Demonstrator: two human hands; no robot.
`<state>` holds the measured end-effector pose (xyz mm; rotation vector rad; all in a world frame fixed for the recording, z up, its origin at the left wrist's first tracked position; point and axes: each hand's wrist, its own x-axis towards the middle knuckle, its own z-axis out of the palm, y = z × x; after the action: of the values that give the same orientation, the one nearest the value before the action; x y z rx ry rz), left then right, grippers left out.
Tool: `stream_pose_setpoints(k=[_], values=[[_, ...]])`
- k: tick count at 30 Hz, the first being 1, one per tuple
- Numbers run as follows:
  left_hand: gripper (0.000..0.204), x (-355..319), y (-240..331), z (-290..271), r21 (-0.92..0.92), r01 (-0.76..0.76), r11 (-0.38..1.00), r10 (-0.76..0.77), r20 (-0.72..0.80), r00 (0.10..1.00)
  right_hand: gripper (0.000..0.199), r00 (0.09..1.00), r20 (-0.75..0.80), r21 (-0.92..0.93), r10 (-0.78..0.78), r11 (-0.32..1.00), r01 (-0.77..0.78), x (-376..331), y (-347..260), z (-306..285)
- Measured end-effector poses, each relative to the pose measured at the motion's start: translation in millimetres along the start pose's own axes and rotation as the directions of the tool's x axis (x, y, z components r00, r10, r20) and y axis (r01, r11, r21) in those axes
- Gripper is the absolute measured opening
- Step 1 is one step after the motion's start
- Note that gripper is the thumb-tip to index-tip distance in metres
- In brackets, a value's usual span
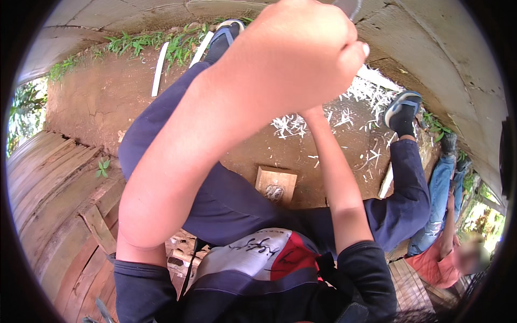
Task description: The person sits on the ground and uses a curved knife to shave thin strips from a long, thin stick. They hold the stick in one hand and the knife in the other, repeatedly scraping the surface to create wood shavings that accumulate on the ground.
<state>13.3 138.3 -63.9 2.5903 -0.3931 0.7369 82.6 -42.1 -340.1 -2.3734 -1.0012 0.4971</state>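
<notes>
My left hand (pixel 318 48) is raised close in front of me, at the top of the view, its fingers closed in a fist. A grey metal blade (pixel 349 6) sticks out past the knuckles, so the fist is round a knife whose handle is hidden. Behind and below it, my right hand (pixel 311 112) shows only at the wrist. My left hand covers its fingers and anything in them. Thin white shavings (pixel 291 125) lie scattered on the dirt beneath both hands. A long white strip (pixel 379 79) lies beyond them, by the wall.
Two white strips (pixel 159 70) lie at the far left. A wooden block (pixel 276 183) sits between my legs. Weathered planks (pixel 59 183) are at left, and a curved grey wall (pixel 441 59) runs along the far side. Another person in an orange shirt (pixel 439 267) is at right.
</notes>
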Motion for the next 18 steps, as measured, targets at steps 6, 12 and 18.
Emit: stream_pose_setpoints(k=[6,12,18], values=[[0.019,5,11,3,-0.265,0.117,0.957,-0.148,-0.099,0.984,0.011,0.932,-0.323,0.277,0.163,0.958,-0.072,-60,20,-18],[0.027,30,32,-2,-0.320,0.430,0.844,-0.406,0.140,0.903,0.010,0.969,-0.239,0.079,0.059,0.996,-0.041,-93,23,5],[0.032,36,37,2,-0.231,0.541,0.808,-0.474,0.289,0.832,0.012,0.957,-0.279,0.244,0.078,0.970,-0.008,-84,25,-2]])
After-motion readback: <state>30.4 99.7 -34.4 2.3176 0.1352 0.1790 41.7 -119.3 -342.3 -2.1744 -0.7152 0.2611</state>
